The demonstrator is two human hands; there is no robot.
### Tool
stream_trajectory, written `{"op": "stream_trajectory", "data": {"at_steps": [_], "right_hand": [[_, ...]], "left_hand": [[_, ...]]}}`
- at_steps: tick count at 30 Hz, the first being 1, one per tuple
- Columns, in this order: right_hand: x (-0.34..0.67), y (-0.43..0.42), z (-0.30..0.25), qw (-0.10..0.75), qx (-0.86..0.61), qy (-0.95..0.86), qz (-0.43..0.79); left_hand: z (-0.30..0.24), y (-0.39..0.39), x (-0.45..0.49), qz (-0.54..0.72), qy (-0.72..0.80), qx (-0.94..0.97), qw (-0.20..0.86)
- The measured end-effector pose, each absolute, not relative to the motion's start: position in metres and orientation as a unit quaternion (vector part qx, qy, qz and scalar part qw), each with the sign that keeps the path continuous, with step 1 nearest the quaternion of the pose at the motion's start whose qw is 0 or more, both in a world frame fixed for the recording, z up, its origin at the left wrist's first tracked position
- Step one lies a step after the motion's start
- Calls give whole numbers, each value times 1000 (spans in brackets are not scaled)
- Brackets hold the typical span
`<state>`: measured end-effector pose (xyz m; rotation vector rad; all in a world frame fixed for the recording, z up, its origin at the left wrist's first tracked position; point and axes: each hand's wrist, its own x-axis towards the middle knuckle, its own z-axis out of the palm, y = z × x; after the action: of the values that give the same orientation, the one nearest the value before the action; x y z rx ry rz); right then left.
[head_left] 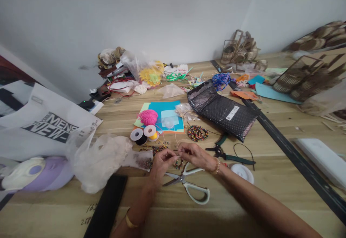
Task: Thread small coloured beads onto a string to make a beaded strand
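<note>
My left hand [163, 161] and my right hand [195, 154] meet above the table, each with its fingertips pinched together. A thin pale thread [175, 134] runs from my fingers back towards a small clear spool [169, 122]. Just below the fingertips is a small loop of colourful beads [178, 164]; whether it hangs from the thread or lies on the wood I cannot tell. Scissors with white handles [183, 177] lie spread under my hands. Loose dark beads [158, 149] and a clear bag of beads [140, 159] are beside my left hand.
Black and yellow thread spools [138, 136], pink yarn [148, 117] and coiled bead strands [198, 133] lie beyond my hands. Green-handled pliers [219, 152] and a white spool [242, 173] sit right. A black bubble mailer [227, 112] lies behind; a plastic bag [100, 155] is left.
</note>
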<state>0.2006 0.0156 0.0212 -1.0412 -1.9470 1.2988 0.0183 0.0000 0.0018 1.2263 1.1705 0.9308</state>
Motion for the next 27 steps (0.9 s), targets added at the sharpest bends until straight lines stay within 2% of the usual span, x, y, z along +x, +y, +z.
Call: {"op": "stream_trajectory", "data": {"at_steps": [6, 13, 21, 27], "right_hand": [[202, 15, 21, 288, -393, -751, 446], [204, 15, 25, 278, -351, -766, 460], [202, 12, 26, 267, -361, -785, 426], [199, 8, 28, 283, -350, -813, 369]], "left_hand": [[2, 1, 18, 389, 500, 511, 581], [-4, 0, 19, 395, 461, 444, 659], [-7, -3, 21, 396, 491, 521, 575], [-7, -6, 20, 396, 511, 609, 460]]}}
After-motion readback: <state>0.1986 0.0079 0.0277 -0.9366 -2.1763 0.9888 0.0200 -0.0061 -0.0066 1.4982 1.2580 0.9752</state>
